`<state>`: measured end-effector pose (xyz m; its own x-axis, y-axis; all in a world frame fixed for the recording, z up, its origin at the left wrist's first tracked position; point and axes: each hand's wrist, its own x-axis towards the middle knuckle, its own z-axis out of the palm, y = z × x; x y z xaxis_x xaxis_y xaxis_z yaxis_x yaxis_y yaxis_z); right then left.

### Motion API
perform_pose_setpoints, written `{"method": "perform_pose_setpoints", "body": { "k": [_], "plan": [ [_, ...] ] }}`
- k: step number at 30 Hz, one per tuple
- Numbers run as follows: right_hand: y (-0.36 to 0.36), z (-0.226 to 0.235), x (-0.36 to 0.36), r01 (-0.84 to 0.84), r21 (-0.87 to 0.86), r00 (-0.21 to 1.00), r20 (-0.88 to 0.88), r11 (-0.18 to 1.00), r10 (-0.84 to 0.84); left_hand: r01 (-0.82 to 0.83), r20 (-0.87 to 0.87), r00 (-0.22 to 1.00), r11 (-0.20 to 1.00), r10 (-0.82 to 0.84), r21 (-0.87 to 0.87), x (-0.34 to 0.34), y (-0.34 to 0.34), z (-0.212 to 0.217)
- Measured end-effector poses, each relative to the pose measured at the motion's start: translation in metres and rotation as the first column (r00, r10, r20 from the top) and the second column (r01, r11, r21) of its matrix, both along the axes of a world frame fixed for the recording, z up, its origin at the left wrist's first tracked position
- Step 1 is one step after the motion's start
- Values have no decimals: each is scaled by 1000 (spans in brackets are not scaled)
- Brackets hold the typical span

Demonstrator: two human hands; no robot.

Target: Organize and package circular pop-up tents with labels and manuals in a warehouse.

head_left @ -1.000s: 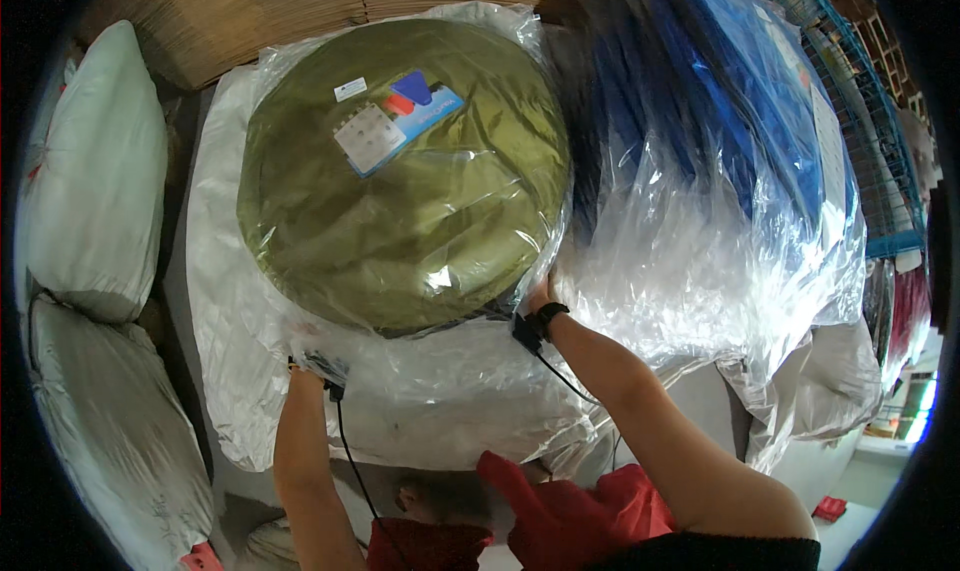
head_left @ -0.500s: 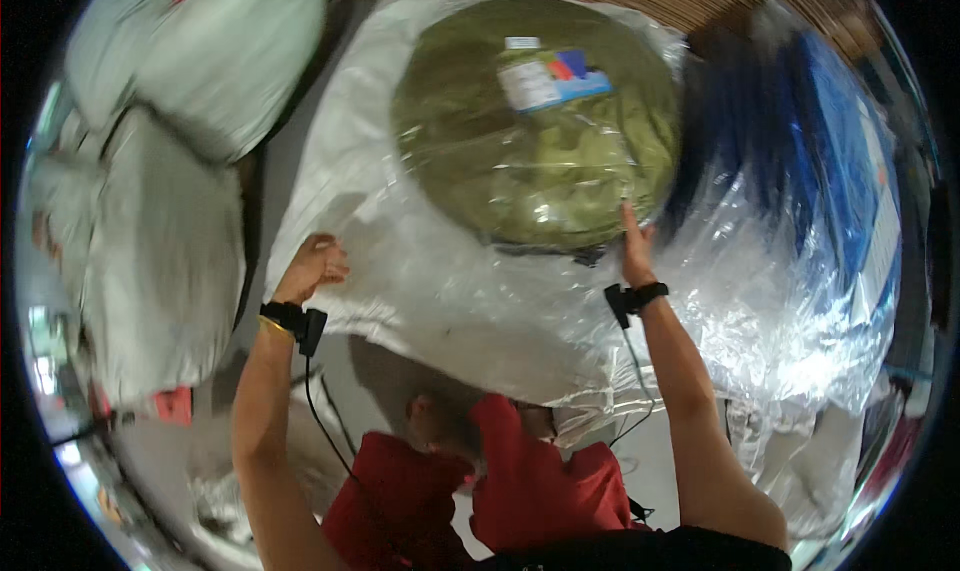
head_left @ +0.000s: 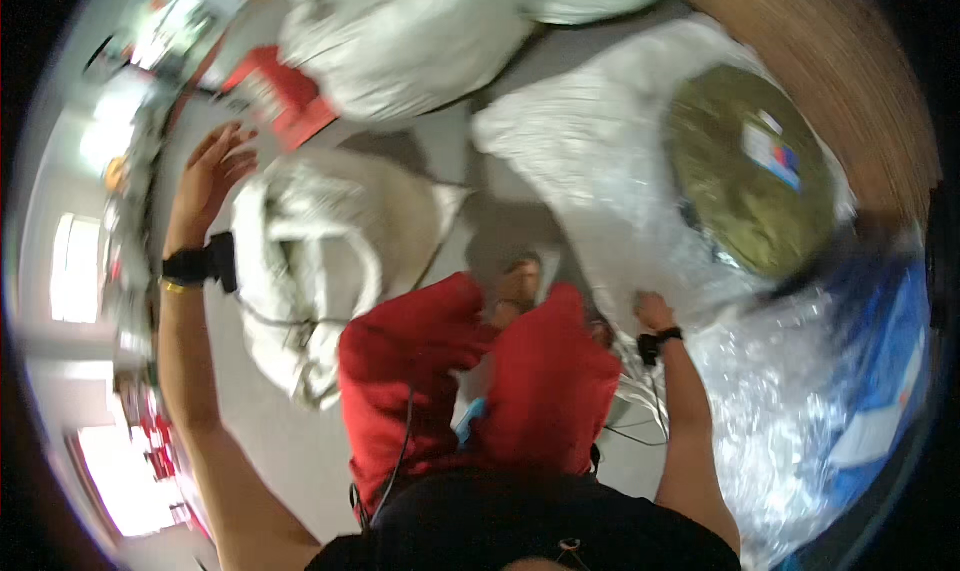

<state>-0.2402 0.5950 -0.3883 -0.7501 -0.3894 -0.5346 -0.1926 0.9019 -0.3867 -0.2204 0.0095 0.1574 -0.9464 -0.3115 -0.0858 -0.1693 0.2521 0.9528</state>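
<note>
My left hand point(head_left: 210, 176) is raised at the left with its fingers spread, holding nothing, next to an open white sack point(head_left: 300, 271) on the floor. My right hand point(head_left: 652, 311) rests against the lower edge of a large clear plastic bag point(head_left: 610, 191); its fingers are hard to make out. Inside that bag lies a round olive-green packed item point(head_left: 750, 181) with a small label. Both wrists wear black bands. My red trousers point(head_left: 480, 381) and one foot point(head_left: 518, 283) show between the hands.
More white sacks point(head_left: 400, 41) are piled at the top. Blue items in clear plastic point(head_left: 880, 371) lie at the right. A red object point(head_left: 275, 91) sits at the upper left. Thin cables point(head_left: 640, 411) hang near my right wrist. Grey floor point(head_left: 290, 451) shows below.
The view has swung to the left, so the green item and bag now sit at the right. My left hand has let go of the plastic bag and lifted toward the open white sack.
</note>
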Motion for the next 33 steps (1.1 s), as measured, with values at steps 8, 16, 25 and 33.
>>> {"method": "perform_pose_setpoints", "body": {
  "k": [8, 16, 25, 33],
  "plan": [
    [42, 63, 22, 315, -571, 889, -103, 758, -446, -395, -131, 913, 917, 386, -50, 210, -80, 54],
    [62, 137, 87, 447, -510, 864, 32, 735, -503, -382, 174, 919, 909, 355, 166, 269, -167, -225],
    [88, 203, 154, 600, -494, 781, 191, 630, -594, -202, 351, 831, 821, 432, -534, 265, -45, -443],
    [73, 230, 156, 644, -404, 747, 148, 649, -649, -793, 228, 349, 156, 909, 590, 287, -89, -393]
  ]
}}
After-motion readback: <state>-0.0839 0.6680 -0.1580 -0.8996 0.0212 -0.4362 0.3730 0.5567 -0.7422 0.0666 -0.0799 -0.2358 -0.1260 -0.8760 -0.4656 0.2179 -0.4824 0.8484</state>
